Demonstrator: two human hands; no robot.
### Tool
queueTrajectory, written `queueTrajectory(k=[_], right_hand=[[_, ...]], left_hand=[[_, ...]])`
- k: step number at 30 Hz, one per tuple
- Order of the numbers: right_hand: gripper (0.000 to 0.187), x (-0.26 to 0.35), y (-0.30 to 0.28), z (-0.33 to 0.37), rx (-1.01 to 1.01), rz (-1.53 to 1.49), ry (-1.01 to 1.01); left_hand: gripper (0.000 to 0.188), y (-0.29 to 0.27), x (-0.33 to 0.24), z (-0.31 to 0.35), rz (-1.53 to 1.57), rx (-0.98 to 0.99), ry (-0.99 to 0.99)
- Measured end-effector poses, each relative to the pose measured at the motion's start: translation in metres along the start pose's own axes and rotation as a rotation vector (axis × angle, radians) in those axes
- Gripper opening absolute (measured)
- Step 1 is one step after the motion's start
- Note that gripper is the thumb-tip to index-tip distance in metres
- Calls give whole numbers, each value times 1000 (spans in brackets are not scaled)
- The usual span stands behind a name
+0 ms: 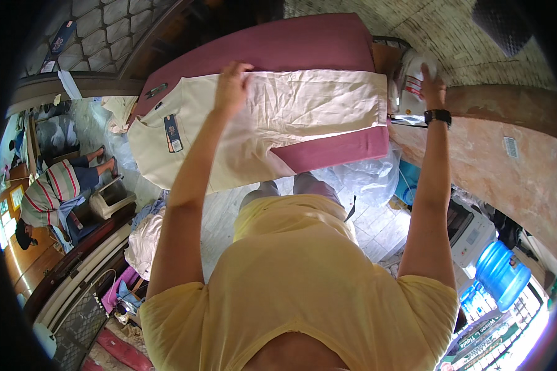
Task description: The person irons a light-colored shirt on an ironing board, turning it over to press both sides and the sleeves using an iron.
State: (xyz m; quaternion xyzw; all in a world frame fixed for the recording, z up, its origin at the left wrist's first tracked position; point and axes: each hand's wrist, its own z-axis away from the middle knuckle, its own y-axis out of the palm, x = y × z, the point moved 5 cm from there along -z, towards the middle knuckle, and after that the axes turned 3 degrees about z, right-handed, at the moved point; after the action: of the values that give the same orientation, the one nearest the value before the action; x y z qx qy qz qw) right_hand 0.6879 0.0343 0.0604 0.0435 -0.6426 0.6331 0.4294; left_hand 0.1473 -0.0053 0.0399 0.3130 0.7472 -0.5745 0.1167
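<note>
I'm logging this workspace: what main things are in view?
Board: one, maroon, upper centre
Clothing: count unclear, cream, on board
Tags: two, navy, clothing and upper left
Apparent iron: one, white, right of board
Plastic: count unclear, clear, below board
Large jug: one, blue, lower right
Co-worker: one, striped shirt, left
Watch: one, black, right wrist
Shirt: one, yellow, lower centre
Left hand: one, bare, at clothing
Right hand: one, bare, at iron

My T-shirt [297,253] was yellow, the garment [328,105] before me cream, the board [291,43] maroon — and the person's top [54,190] at left red-striped.
</note>
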Motion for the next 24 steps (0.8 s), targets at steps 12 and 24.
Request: queueTrajectory(k=[12, 24], right_hand=[[69, 103, 94, 200, 104, 501, -988], [74, 262, 232, 254, 302, 212, -865]], left_hand=[[34, -6, 98, -17, -152, 430, -204], [34, -9, -2, 124, 399, -73, -544]])
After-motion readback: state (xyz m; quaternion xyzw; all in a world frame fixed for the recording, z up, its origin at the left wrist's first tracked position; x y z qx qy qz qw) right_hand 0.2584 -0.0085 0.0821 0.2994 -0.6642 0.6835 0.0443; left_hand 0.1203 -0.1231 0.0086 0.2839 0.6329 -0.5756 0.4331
